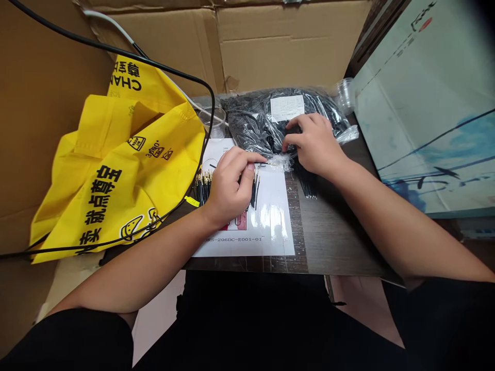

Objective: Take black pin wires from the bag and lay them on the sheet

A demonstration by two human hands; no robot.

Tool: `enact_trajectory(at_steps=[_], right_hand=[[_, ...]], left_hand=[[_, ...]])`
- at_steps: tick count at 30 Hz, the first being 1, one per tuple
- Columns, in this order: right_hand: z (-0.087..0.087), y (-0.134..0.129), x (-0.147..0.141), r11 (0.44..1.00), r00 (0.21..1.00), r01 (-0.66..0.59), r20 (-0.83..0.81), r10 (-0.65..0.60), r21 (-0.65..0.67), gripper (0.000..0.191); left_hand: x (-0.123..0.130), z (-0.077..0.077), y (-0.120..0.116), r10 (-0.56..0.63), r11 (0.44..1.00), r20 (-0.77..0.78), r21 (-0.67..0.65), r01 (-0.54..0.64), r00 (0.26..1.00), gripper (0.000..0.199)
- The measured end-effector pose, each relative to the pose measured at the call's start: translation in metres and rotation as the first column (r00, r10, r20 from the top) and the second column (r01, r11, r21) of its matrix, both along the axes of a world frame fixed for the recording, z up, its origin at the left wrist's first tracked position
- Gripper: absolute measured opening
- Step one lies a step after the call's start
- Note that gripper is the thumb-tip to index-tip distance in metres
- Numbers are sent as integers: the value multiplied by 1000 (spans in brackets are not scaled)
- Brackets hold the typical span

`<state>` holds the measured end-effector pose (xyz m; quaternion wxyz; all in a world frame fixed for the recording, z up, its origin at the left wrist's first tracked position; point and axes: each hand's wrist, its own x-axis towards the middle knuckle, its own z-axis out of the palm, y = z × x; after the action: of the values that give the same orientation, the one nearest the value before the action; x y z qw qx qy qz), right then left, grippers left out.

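Observation:
My left hand [234,180] is closed in a pinch, with a short black wire [266,163] sticking out past the index fingertip. Beneath it, on a white printed sheet [270,226], lie rows of short black wires with gold-coloured ends [203,185], partly hidden by the hand. My right hand [313,144] is at the front of a clear plastic bag [247,121] packed with black wires; thumb and index finger are apart, and nothing shows between them. A small bundle of black wires [307,185] lies on the dark table below the right hand.
A yellow printed bag [154,139] fills the left side, with a black cable [209,87] looping over it. Clear plastic cups [216,123] stand behind the sheet and at the back right. Cardboard [286,46] walls the back; a pale painted panel [433,118] borders the right.

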<state>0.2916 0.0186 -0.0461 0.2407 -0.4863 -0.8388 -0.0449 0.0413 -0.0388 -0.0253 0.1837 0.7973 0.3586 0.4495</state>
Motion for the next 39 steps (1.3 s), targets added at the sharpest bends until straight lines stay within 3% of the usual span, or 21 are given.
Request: enact_trajectory(at_steps=[10,16,23,39], right_hand=[[5,-6,-4,998,998,58,-13,-57,38,24],[2,-5,-5,1000,1000,5,-6,-4,14,17],[8,-9,-9,993,994,97,62,-93,-64,19],[11,-10,-10,987,987,157,23,-156,-22,21]], left_hand=[[1,1,-3,-23,1000,8,-12,23,1000,18],[1,1,-4,-12,999,-8,-30,11,1000,17],[1,-1,-4,-7,1000,-30,-31,6,1000,17],[0,-2,-4,-22,1000,-91,5,23,996,13]])
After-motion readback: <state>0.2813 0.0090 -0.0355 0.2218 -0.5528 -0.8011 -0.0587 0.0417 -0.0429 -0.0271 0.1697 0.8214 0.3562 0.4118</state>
